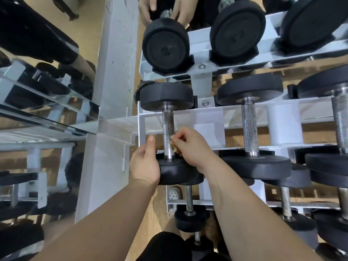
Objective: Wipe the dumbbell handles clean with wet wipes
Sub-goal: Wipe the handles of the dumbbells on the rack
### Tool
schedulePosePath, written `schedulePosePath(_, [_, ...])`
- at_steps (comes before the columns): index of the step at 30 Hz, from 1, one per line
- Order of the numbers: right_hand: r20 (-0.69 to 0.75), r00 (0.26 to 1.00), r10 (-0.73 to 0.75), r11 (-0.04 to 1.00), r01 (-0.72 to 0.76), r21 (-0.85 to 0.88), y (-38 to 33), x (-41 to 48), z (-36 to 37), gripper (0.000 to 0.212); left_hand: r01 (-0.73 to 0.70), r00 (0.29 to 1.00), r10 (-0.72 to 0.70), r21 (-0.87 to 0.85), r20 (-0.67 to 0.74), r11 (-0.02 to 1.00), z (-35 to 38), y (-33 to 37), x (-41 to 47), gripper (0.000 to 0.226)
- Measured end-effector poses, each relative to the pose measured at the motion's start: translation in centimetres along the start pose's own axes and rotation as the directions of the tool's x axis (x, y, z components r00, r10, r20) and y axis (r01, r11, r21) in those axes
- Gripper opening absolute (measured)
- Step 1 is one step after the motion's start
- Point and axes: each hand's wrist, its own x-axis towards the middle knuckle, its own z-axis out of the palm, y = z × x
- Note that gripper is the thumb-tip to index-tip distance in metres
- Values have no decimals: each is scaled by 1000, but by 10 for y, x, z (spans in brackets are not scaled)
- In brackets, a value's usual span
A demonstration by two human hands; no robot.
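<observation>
A black dumbbell lies across the middle tier of the white rack (207, 113), its knurled steel handle (168, 127) running away from me. My left hand (146, 162) grips the dumbbell's near black head (175, 172) from the left, thumb pointing up beside the handle. My right hand (190, 146) pinches a small crumpled, yellowish wet wipe (174, 146) against the lower right side of the handle.
More dumbbells (250, 129) lie to the right on the same tier, with others above and below. A mirror behind the rack reflects my hands at the top. A white post (113, 72) and mirrored panels stand at the left. A white shoe (174, 194) shows below.
</observation>
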Motion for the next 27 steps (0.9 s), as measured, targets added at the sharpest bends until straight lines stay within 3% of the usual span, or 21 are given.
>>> schedulePosePath(4, [-205,979,-4,993,28,114,-21,32,5,8,0,1000,0,14,-20,1000,0,0,1,83])
schedulePosePath(6, [-238,971,-13,991,44,126,-26,38,6,12,-9,1000,10,29,-26,1000,0,1,1,81])
schedulePosePath(11, [-39,998,57,998,-58,-31,-5,4,1,17,-11,1000,12,35,-27,999,-1,5,-3,90])
schedulePosePath(13, [-29,994,101,995,-101,20,-2,4,2,19,-23,1000,23,51,-14,998,-1,5,-3,86])
schedulePosePath(18, [-292,948,124,983,-78,164,-35,41,12,13,-35,999,35,78,-2,996,-1,5,-1,58])
schedulePosePath(20, [-293,956,15,999,-5,33,-32,31,15,8,-55,998,55,101,-4,993,-2,3,-1,53])
schedulePosePath(22, [-160,970,-180,964,143,-223,-23,7,15,7,-83,997,83,124,1,989,-3,4,0,56])
schedulePosePath(25, [11,907,-421,753,356,-553,-24,7,10,7,-92,996,91,155,15,984,-1,4,-2,50])
schedulePosePath(27, [47,874,-484,604,372,-704,-39,25,11,7,-100,995,97,167,23,981,0,4,-4,51])
